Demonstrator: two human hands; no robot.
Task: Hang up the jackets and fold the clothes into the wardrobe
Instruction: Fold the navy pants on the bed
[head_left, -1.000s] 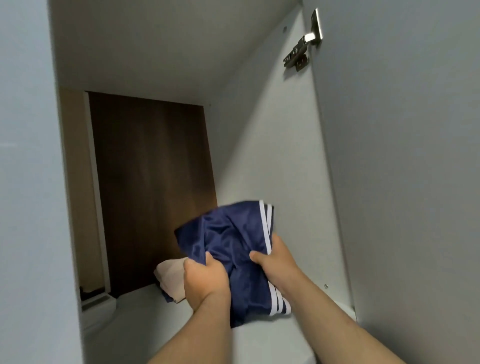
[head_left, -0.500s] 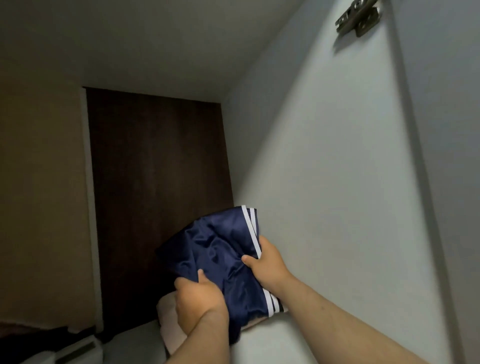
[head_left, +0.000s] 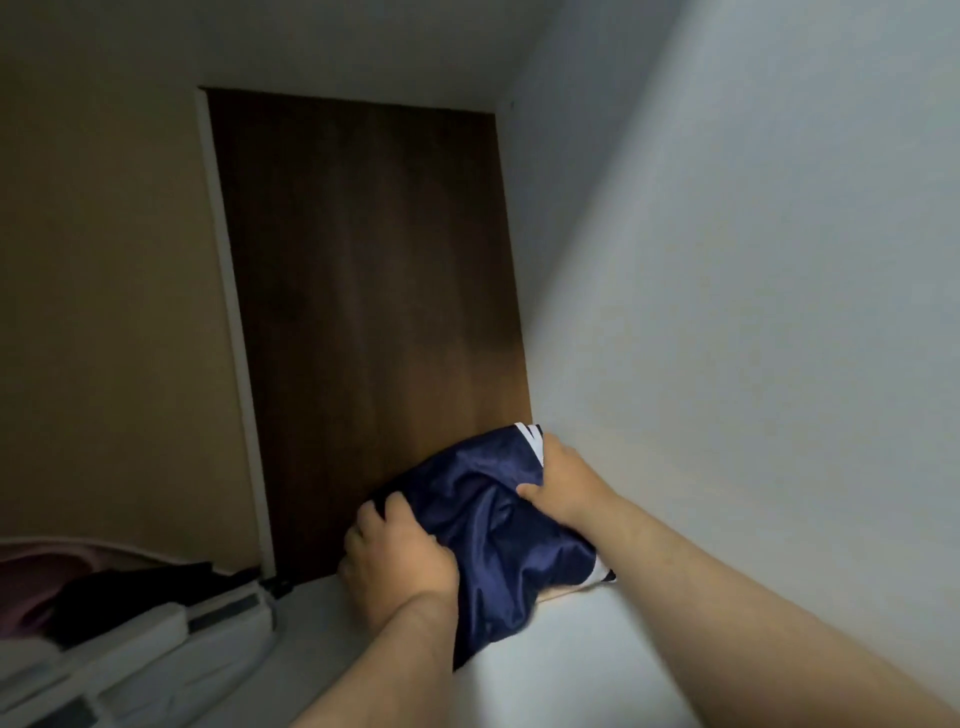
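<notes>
Navy garment (head_left: 483, 519): glossy, satin-like cloth, bunched into a rough folded bundle with deep creases. White stripes show at its top right edge and again at its lower right corner. It sits at the back right corner of the white shelf (head_left: 571, 660), close against the dark wood-grain back panel (head_left: 363, 286) and the pale, smooth side wall (head_left: 727, 312).

Left hand (head_left: 395, 561): clamped on the bundle's near left side, fingers curled over the folds, fingertips sunk in the cloth. Right hand (head_left: 566, 483): holds the far right edge, thumb lying across the top; its fingers are hidden behind the cloth. Both forearms are bare and cut off by the bottom edge.

A sliver of beige fabric (head_left: 563, 593) peeks out under the bundle's right side; most of it is covered, shape not readable.

A narrow white upright strip (head_left: 228, 312) borders the back panel on its left, with a flat tan panel (head_left: 104, 286) beyond it. At the shelf's left edge: white, blocky, hard-looking items (head_left: 156, 649), partly cut off, make unclear. Behind them a limp black cloth (head_left: 130, 587) and a dull pinkish mass (head_left: 26, 582), both dim and blurred.
</notes>
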